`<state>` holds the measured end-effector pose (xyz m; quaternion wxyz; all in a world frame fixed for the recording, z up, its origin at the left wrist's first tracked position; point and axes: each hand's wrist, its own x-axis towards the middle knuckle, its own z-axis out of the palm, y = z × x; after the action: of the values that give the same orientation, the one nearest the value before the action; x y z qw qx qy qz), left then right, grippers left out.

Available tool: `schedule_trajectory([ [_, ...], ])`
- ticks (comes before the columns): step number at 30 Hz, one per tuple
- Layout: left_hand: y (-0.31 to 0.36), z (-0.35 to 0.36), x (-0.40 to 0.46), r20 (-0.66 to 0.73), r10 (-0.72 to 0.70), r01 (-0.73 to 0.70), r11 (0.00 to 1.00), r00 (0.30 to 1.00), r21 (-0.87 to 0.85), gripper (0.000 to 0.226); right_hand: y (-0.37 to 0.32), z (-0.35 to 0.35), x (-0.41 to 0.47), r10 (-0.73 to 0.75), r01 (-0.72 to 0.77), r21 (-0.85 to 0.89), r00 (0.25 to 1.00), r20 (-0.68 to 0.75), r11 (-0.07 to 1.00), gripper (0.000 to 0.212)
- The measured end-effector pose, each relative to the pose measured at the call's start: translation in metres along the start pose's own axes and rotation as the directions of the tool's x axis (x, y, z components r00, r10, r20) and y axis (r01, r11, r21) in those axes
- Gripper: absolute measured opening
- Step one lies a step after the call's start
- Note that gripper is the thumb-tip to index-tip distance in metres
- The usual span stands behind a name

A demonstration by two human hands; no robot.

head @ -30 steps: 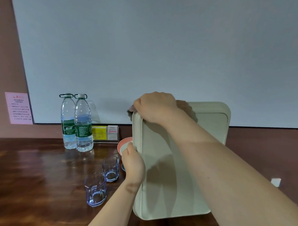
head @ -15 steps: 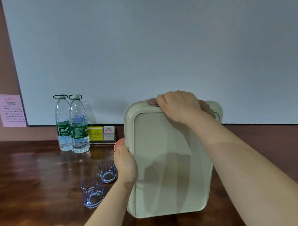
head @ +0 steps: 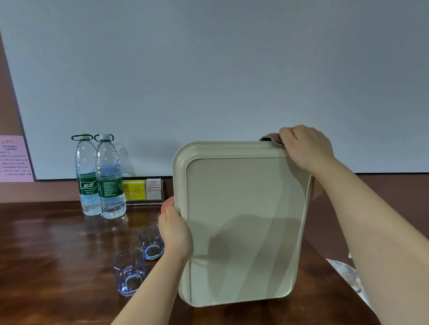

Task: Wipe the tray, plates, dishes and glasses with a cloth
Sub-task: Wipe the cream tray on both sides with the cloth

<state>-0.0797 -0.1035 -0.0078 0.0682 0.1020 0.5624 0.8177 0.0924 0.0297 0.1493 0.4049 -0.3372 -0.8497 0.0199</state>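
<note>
Brown worktop (head: 47, 266) carries the beige tray (head: 243, 224), which I hold upright. My left hand (head: 175, 232) grips its left edge; my right hand (head: 306, 148) pinches the cloth (head: 270, 138) on its top right corner. Two glasses (head: 129, 271), left of my left hand, are not yet wiped, I judge.

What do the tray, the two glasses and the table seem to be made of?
Tray: probably plastic, matte beige, with a moulded raised rim and rounded corners. Glasses: clear bluish glass or hard plastic, faceted walls, thick bases; the look leaves it open. Table: dark wood or wood veneer, glossy, with visible grain and reflections of the bottles.
</note>
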Motion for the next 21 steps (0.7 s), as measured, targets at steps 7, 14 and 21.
schedule_trajectory([
  [7,0.081,0.001,0.002,-0.007,0.645,-0.627,0.746,0.764,0.225,0.021,-0.005,0.001,-0.001,0.005,-0.006,-0.142,1.0,-0.009,0.99,0.039],
  [14,0.162,0.097,-0.033,0.755,0.427,-0.774,-0.174,0.497,0.608,0.043,-0.015,-0.007,-0.004,0.029,-0.013,-0.166,0.995,0.093,0.986,0.041],
  [21,0.148,0.105,-0.031,0.728,0.383,-0.766,-0.074,0.569,0.638,0.024,-0.041,-0.014,-0.012,-0.103,0.165,-0.277,0.969,0.225,0.946,0.038],
])
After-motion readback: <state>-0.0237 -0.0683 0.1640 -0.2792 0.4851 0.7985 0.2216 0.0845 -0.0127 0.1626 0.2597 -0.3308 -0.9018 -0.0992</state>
